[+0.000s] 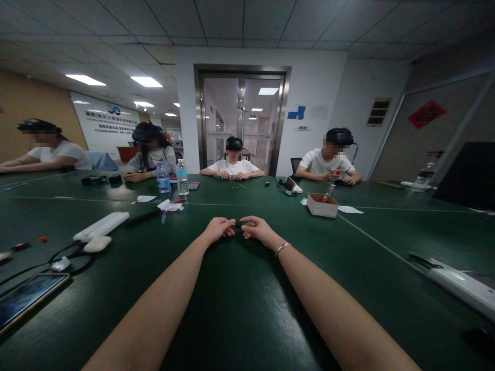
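Both my arms reach forward over the dark green table (240, 299). My left hand (218, 228) and my right hand (257, 228) meet at the table's middle, fingers curled and pinched together. Between the fingertips sits a small dark object (239, 224); both hands grip it, and I cannot make out what it is. A thin bracelet (282, 249) circles my right wrist.
A phone (27, 296), cables and a white power strip (101, 226) lie at the left. Another white strip (462, 286) lies at the right. A small cardboard box (322, 204) and two water bottles (172, 178) stand farther off. Several people sit round the table's far side.
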{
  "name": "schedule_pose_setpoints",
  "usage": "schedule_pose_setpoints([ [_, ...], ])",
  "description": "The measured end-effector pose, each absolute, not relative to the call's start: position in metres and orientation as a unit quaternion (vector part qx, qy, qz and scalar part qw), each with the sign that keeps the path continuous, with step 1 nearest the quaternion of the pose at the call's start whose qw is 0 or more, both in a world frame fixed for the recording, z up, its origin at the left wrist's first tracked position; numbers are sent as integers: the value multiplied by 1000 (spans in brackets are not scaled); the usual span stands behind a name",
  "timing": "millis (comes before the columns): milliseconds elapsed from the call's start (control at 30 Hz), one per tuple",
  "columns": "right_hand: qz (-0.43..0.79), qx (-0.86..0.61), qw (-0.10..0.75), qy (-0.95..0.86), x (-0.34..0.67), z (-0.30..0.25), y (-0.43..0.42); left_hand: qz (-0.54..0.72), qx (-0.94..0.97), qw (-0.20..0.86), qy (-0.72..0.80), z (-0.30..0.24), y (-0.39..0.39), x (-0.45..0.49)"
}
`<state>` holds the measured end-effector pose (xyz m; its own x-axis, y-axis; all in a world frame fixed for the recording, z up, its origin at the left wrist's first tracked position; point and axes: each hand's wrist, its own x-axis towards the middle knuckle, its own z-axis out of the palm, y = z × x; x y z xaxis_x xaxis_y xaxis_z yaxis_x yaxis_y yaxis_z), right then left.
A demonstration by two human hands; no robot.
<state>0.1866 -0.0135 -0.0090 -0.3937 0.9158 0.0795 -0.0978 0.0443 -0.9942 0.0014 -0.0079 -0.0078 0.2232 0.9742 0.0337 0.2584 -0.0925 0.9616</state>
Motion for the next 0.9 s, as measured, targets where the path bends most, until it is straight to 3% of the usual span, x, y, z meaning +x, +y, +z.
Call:
schedule_pose_setpoints([
  [900,561,-316,445,-623,183,-10,-15,410,635,406,514,-12,-2,2],
])
